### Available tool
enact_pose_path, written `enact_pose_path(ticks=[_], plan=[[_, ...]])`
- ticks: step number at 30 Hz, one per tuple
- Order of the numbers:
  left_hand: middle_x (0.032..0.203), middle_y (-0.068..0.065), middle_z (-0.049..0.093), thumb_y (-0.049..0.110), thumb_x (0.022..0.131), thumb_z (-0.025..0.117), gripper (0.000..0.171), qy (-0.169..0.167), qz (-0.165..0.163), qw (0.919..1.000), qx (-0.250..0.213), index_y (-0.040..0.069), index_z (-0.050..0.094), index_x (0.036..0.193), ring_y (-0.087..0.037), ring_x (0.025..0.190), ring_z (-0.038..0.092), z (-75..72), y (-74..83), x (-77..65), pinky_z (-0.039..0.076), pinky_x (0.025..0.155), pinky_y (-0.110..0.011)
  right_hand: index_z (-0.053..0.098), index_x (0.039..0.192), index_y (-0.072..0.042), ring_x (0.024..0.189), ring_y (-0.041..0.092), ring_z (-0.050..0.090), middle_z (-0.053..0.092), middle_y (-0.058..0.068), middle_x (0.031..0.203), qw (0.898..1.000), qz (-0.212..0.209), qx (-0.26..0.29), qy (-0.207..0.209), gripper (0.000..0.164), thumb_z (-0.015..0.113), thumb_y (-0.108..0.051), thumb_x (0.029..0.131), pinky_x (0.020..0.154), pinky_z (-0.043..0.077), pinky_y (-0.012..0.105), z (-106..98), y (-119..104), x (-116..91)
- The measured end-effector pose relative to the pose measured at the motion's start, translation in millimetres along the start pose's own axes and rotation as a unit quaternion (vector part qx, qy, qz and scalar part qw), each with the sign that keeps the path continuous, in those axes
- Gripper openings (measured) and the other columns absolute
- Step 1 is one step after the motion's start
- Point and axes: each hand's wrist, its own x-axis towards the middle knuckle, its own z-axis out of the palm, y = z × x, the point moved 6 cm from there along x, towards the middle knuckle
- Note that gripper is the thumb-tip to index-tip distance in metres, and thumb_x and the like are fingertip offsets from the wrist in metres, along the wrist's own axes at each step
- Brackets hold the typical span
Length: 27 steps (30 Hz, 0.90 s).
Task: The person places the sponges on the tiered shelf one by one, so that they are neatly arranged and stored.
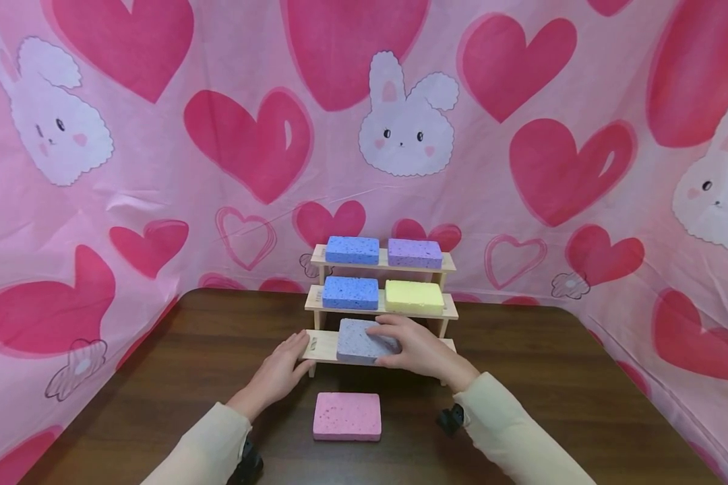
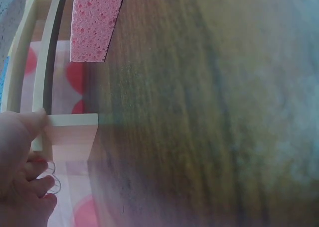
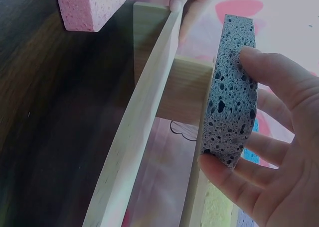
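A three-tier wooden rack (image 1: 324, 345) stands on the table. My left hand (image 1: 280, 374) grips the left end of its lowest shelf, with the thumb at the front edge and the other fingers bent beyond the board in the left wrist view. Between the thumb and fingers of my right hand (image 1: 417, 345) is a grey sponge (image 1: 359, 340). It is held over the lowest shelf, and the right wrist view shows a gap between sponge and board (image 3: 134, 132). In front of the rack, a pink sponge (image 1: 347, 416) lies flat on the table.
On the middle shelf sit a blue sponge (image 1: 350, 293) and a yellow sponge (image 1: 414, 297). The top shelf bears another blue sponge (image 1: 352, 250) and a purple sponge (image 1: 415, 253). Behind the brown table (image 1: 540, 404) hangs a pink cloth (image 1: 340, 182) with hearts and rabbits.
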Motion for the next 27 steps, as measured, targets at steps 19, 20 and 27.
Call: enact_pose_path(ticks=[19, 20, 27], plan=[[0.142, -0.019, 0.035, 0.021, 0.086, 0.065, 0.061, -0.003, 0.000, 1.0000, 0.000, -0.004, 0.040, 0.136, -0.036, 0.131, 0.028, 0.7, -1.1, 0.0, 0.024, 0.104, -0.049, 0.061, 0.123, -0.016, 0.122, 0.026, 0.043, 0.048, 0.010, 0.134, 0.999, 0.021, -0.001, -0.031, 0.046, 0.072, -0.029, 0.079, 0.099, 0.037, 0.042, 26, -1, 26], [0.142, -0.019, 0.035, 0.021, 0.086, 0.065, 0.061, -0.003, 0.000, 1.0000, 0.000, -0.004, 0.040, 0.136, -0.036, 0.131, 0.028, 0.6, -0.9, -0.1, 0.025, 0.104, -0.050, 0.061, 0.123, -0.017, 0.122, 0.026, 0.043, 0.048, 0.010, 0.134, 0.999, 0.022, -0.001, -0.032, 0.046, 0.072, -0.029, 0.080, 0.099, 0.036, 0.042, 28, 0, 27], [0.142, -0.018, 0.035, 0.022, 0.086, 0.065, 0.061, -0.003, -0.003, 1.0000, -0.002, -0.003, 0.040, 0.136, -0.036, 0.131, 0.027, 0.3, -0.5, -0.4, 0.025, 0.104, -0.050, 0.060, 0.123, -0.016, 0.122, 0.028, 0.042, 0.047, 0.013, 0.134, 0.999, 0.035, 0.001, -0.042, 0.047, 0.072, -0.029, 0.080, 0.100, 0.035, 0.044, 38, 5, 33]])
